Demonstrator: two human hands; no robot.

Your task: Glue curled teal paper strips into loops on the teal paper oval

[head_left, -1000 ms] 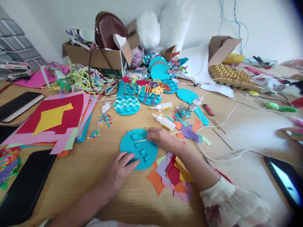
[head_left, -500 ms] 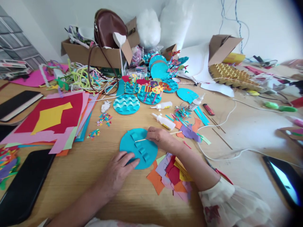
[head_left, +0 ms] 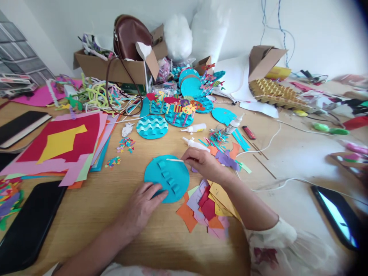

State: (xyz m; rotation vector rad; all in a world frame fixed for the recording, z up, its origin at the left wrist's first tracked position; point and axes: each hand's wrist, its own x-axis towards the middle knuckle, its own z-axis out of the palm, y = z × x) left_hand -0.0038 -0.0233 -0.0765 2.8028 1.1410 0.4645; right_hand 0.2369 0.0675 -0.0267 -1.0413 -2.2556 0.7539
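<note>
A round blue disc (head_left: 153, 172) lies on the table, with a raised wavy blue strip (head_left: 169, 178) running across it. My left hand (head_left: 146, 203) rests on the disc's lower left edge, fingers apart and holding nothing. Over the disc's upper right edge, my right hand (head_left: 201, 163) pinches a thin white stick (head_left: 174, 160), whose tip is above the blue surface near the strip's upper end. Two white glue bottles (head_left: 195, 128) lie behind the right hand, the nearer one partly hidden by it.
Paper scraps (head_left: 201, 207) lie right of the disc, and stacked coloured sheets (head_left: 63, 142) at left. Finished wavy discs (head_left: 152, 127) stand behind. A phone (head_left: 336, 216) lies at right, a black case (head_left: 34, 226) at left. A white cable (head_left: 264, 188) crosses the right side.
My right hand has lifted the white stick off the strip's middle and moved it up toward the disc's far edge. My left hand has stayed on the disc. The view has shifted slightly.
</note>
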